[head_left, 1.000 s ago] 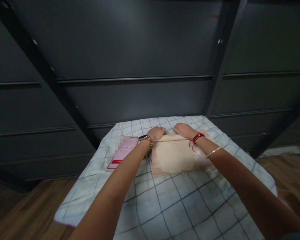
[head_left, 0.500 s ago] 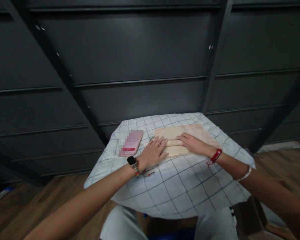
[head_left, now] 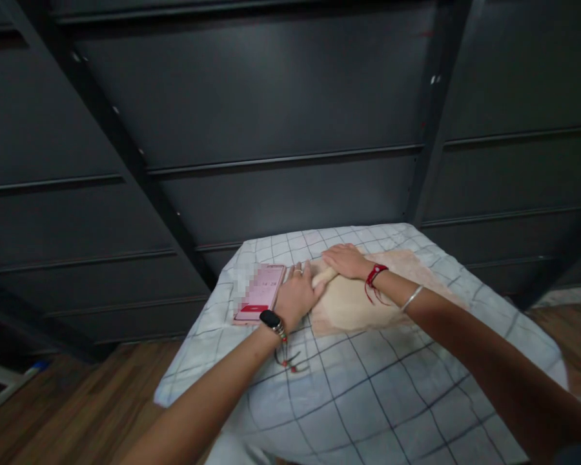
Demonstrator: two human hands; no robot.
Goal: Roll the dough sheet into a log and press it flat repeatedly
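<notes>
A pale rolling pin lies slantwise over a flat, cream-coloured sheet of dough. Under the dough is a pinkish mat. My left hand grips the near left end of the pin, thumb along it and fingers pointing forward. Over its far end rests my right hand, which covers that end. A pink phone with a lit screen lies just left of my left hand, partly blurred out.
A white checked cloth covers the small table and hangs over its front. Behind it stands a dark panelled wall with metal ribs. Wooden floor shows on both sides.
The rolling pin has turned from lying nearly crosswise to slanting away from me. My right hand has moved left and forward, close to my left hand. The view has shifted slightly.
</notes>
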